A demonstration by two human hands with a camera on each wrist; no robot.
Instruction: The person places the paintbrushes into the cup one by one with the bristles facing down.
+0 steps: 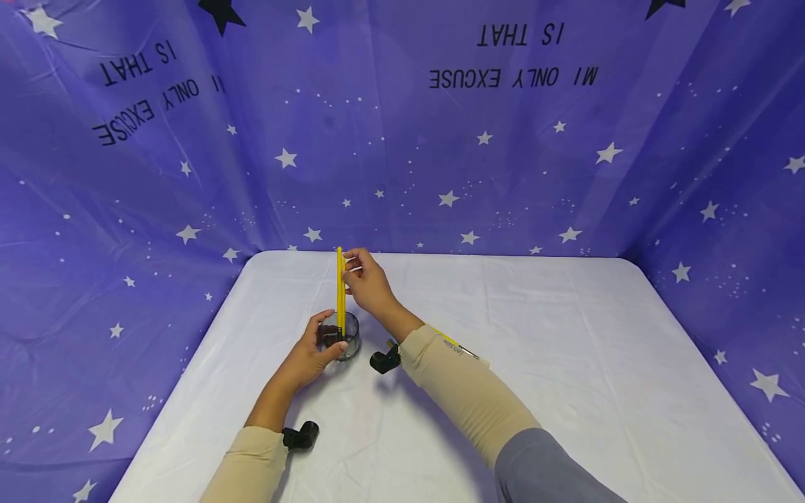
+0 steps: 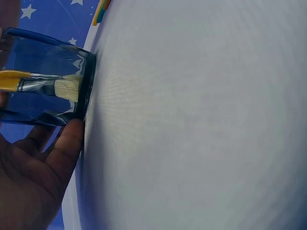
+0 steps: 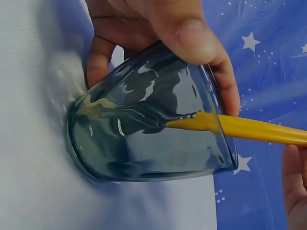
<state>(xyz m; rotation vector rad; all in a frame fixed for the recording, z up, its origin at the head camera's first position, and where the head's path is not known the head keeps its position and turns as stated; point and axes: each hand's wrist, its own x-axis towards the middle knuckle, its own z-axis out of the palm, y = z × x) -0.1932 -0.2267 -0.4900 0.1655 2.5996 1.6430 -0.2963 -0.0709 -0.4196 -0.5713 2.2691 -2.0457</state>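
A clear glass tumbler [image 1: 342, 337] stands on the white tablecloth [image 1: 566, 349] left of centre. My left hand [image 1: 322, 344] grips its side, with the thumb [image 2: 67, 143] against the base and the fingers [image 3: 168, 28] curled round the wall. A yellow-handled paintbrush [image 1: 340, 293] stands upright in the glass [image 3: 148, 134], its pale bristles [image 2: 66, 89] at the bottom of the glass [image 2: 48, 72]. My right hand [image 1: 352, 269] pinches the top of the brush handle [image 3: 259, 128]; a finger of that hand [image 3: 295, 187] shows at the right wrist view's edge.
A second yellow brush [image 1: 464, 348] lies on the cloth behind my right forearm; its end [image 2: 100, 10] shows at the top of the left wrist view. Black wrist cameras [image 1: 385, 361] sit on both arms. Purple star-print fabric [image 1: 503, 175] walls the table's back and sides.
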